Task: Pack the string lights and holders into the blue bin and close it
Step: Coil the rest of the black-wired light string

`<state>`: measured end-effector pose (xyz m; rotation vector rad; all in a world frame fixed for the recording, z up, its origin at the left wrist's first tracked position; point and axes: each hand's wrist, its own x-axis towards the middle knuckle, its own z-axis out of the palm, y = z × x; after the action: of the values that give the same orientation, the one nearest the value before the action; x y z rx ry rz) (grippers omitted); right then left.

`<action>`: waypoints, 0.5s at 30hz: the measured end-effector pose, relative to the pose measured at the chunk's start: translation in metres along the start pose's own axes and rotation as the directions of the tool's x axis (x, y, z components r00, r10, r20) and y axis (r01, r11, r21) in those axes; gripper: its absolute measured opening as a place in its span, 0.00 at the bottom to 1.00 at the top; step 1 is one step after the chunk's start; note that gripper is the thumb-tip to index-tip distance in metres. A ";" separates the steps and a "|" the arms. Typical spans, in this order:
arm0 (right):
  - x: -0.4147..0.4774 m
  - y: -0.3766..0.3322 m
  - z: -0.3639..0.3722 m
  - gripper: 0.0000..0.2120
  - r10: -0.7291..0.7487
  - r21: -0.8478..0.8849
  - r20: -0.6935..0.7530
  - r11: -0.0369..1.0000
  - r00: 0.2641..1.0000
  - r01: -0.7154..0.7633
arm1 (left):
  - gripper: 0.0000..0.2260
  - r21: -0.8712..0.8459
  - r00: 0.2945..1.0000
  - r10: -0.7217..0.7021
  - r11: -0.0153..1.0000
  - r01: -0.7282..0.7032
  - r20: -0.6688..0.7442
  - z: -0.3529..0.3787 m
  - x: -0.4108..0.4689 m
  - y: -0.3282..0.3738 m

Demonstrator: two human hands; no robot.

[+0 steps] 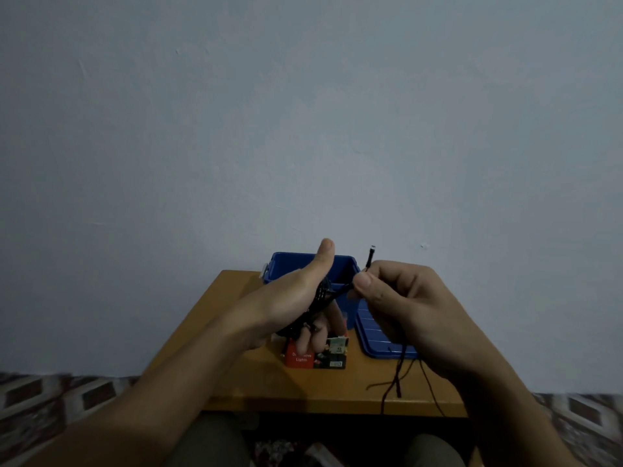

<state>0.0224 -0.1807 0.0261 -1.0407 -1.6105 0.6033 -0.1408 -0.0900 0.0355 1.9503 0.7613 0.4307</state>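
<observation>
The open blue bin (344, 264) stands at the back of the small wooden table (236, 382), against the wall. Its blue lid (377, 335) lies flat to the right of it. My left hand (293, 298) is raised in front of the bin, thumb up, with a coil of dark string lights (320, 294) wound around its palm and fingers. My right hand (401, 298) pinches the dark cord close to the coil, and one small bulb tip (371, 254) sticks up above the fingers. Loose cord (397, 379) hangs from the right hand over the table's front edge.
A red and black lights box (317, 357) lies on the table below my left hand. A plain grey wall rises right behind the table. Patterned floor covering (67, 396) shows on both sides, and my knees are under the table's front edge.
</observation>
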 end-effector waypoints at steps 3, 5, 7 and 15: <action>0.001 -0.002 0.004 0.13 -0.024 -0.009 -0.004 1.000 1.000 0.024 | 0.43 0.050 1.000 -0.006 0.999 0.006 0.009 0.002 0.001 -0.001; 0.002 -0.002 0.004 0.13 -0.027 -0.018 -0.004 0.999 1.000 0.027 | 0.41 0.044 0.999 -0.006 0.999 0.004 0.040 0.000 0.003 -0.004; 0.004 0.002 0.004 0.13 -0.039 -0.040 -0.017 0.998 0.999 0.039 | 0.40 -0.010 0.996 -0.002 1.000 0.003 0.085 -0.002 0.004 -0.007; 0.005 0.015 0.012 0.12 -0.156 -0.126 -0.093 0.982 0.983 0.144 | 0.38 -0.275 0.901 0.141 0.961 -0.024 0.411 -0.012 0.006 -0.009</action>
<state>0.0156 -0.1673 0.0134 -1.0089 -1.6328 0.3507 -0.1463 -0.0745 0.0332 1.7403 0.3171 0.1316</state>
